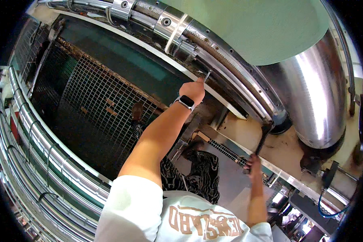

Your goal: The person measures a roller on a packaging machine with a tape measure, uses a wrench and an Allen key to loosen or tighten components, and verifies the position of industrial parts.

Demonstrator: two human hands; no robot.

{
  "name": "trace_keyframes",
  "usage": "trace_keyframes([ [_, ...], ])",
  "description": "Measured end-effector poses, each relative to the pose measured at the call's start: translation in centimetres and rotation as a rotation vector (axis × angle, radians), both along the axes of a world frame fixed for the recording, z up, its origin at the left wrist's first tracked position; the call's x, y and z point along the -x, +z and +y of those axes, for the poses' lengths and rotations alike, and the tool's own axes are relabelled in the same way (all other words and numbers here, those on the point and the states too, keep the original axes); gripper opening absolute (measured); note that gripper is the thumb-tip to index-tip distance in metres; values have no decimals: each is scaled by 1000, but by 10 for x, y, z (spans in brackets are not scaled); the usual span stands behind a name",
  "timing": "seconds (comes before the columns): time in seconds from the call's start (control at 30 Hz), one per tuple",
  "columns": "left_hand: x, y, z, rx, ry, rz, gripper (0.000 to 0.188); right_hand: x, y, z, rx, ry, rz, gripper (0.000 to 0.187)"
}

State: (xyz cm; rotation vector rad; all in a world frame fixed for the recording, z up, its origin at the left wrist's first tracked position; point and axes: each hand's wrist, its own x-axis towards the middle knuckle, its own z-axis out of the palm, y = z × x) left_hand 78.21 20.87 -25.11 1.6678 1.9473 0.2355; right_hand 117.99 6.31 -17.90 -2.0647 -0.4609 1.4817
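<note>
Beside the long white-edged rail at the middle, my left hand (192,90) is closed around a thin metal rod (207,75). A smartwatch (186,101) is on that wrist. The rod's tip points up toward the toothed rack (220,54) of the machine; its lower part is hidden in the fist. Lower right, my right hand (253,164) is closed on the end of a black lever (263,140). The lever's other end meets the machine near the end of the rack, beside the big polished metal roller (316,97).
Green material (250,28) passes over the roller. To the left lies a metal grid walkway (97,92), with one of my shoes (137,110) on it. Several shiny pipes (40,141) curve along the left side. A blue hose (326,213) hangs at the lower right.
</note>
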Motion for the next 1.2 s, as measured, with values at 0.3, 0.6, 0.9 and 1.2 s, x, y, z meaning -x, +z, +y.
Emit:
trace_keyframes([
  [0.3, 1, 5, 1, 34, -37, -77, 29, -13, 147, 65, 220, 287, -24, 20],
  [0.6, 5, 15, 5, 119, -104, -22, 30, 14, 119, -73, -222, -264, 82, 16],
  [0.9, -6, 10, 9, 44, -129, 105, 36, -27, -142, -37, -492, 255, -424, 15],
  [1.2, 7, 1, -1, 15, -58, 188, 32, -26, -200, 117, -249, 14, -317, 28],
])
